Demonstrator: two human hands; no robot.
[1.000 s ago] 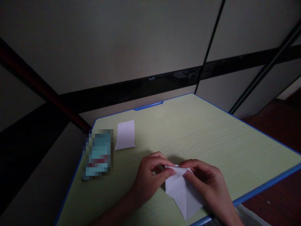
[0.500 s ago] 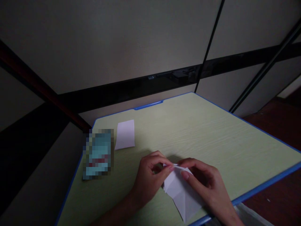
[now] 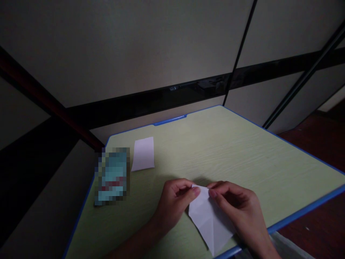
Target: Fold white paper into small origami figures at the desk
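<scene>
A folded sheet of white paper (image 3: 208, 219) with visible creases is held near the table's front edge, its pointed end toward me. My left hand (image 3: 174, 205) pinches its far left corner between thumb and fingers. At the far right corner, my right hand (image 3: 238, 208) grips the same paper, thumb on top and fingers behind. The far edge of the paper runs straight between the two thumbs. Part of the paper's right side is hidden under my right hand.
A second white paper (image 3: 143, 154) lies flat at the table's left. Beside it is a blurred-out blue-green item (image 3: 113, 176). The pale wood-grain table (image 3: 242, 144) has a blue rim and stands against a cabinet with sliding panels (image 3: 151, 50).
The far edge of the folded paper has become straight and flatter. My right thumb has moved to that edge, and my left fingers have shifted slightly along the corner.
</scene>
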